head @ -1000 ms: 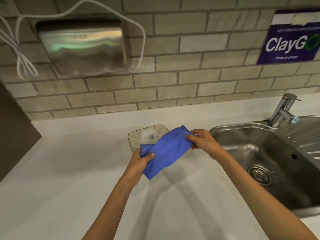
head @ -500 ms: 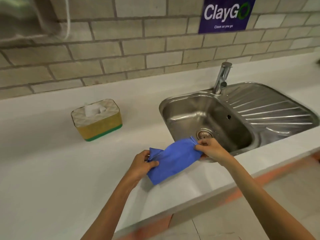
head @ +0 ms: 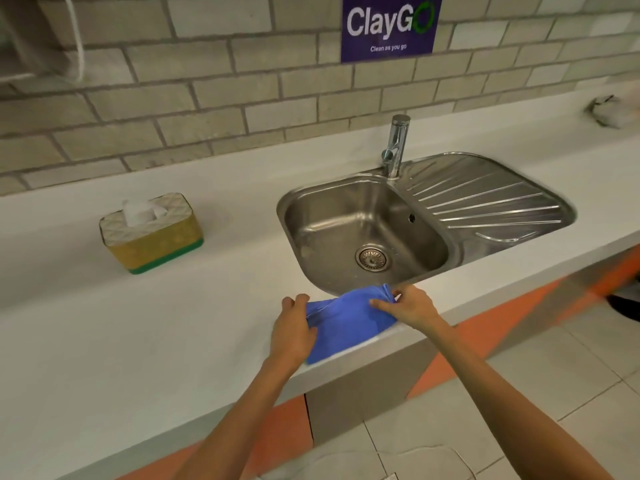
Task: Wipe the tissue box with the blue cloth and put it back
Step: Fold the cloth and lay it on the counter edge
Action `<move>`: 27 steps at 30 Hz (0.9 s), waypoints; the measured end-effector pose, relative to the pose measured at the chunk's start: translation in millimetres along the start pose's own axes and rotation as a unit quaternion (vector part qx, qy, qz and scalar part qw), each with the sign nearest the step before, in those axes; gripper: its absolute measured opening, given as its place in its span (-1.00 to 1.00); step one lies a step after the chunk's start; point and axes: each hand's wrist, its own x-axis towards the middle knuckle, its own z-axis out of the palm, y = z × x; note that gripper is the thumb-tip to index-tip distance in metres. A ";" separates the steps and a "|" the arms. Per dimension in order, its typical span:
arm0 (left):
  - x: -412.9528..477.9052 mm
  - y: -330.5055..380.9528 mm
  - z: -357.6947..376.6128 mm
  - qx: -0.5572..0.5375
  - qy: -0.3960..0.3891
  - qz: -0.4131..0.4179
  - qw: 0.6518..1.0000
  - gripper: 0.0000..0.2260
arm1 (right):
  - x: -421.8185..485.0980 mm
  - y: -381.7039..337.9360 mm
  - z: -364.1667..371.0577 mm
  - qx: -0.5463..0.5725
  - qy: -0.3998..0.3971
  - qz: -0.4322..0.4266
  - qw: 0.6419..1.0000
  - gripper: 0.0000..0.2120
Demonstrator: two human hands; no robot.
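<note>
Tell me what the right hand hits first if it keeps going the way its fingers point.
The right hand points left along the counter edge, so it would likely first meet the left hand gripping the same crumpled blue cloth; depth is uncertain.

blue cloth (head: pixel 346 323), yellow (green-based) tissue box (head: pixel 152 237)

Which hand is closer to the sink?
The right hand, pinching the cloth beside the sink rim; the left hand grips the cloth's other end.

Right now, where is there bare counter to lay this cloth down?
Bare white counter runs between the yellow tissue box and the steel sink. The front edge by the sink is crowded: both hands hold the blue cloth there.
</note>
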 end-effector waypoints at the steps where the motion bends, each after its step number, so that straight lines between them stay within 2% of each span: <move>1: -1.3 0.0 -1.8 0.030 0.007 -0.004 1.000 -0.71 | -0.7 -1.2 0.4 -0.008 0.005 -0.004 1.000 -0.57; 4: -0.6 0.3 -8.8 0.077 0.008 -0.009 0.997 -0.78 | -2.2 -2.2 -0.9 -0.042 0.009 -0.042 0.998 -0.58; 7: 7.0 6.1 -17.4 0.011 0.014 -0.006 1.000 -0.84 | -2.6 4.4 -7.5 -0.034 0.015 -0.076 0.996 -0.59; 10: 15.8 12.2 -16.3 -0.049 0.030 -0.010 0.998 -0.86 | -0.5 13.8 -16.1 -0.018 0.028 -0.053 0.998 -0.58; 12: 19.6 13.3 -7.6 -0.031 0.028 -0.010 0.999 -0.84 | 2.0 17.6 -18.0 -0.020 0.026 -0.031 0.999 -0.61; 15: 21.4 11.3 6.9 0.005 0.017 -0.007 1.000 -0.81 | 4.0 19.7 -17.5 -0.023 0.018 -0.012 1.000 -0.80; 18: 22.7 8.9 14.6 -0.001 0.016 -0.004 1.000 -0.83 | 6.4 21.6 -15.2 -0.022 0.038 -0.013 0.999 -0.73; 23: 21.2 8.4 22.6 -0.053 0.023 -0.018 0.998 -0.84 | 13.0 20.1 -14.2 -0.033 0.061 -0.003 0.998 -0.74; 27: 21.3 11.3 25.0 -0.031 0.031 -0.033 0.998 -0.78 | 15.2 16.3 -13.1 -0.060 0.061 0.011 0.996 -0.74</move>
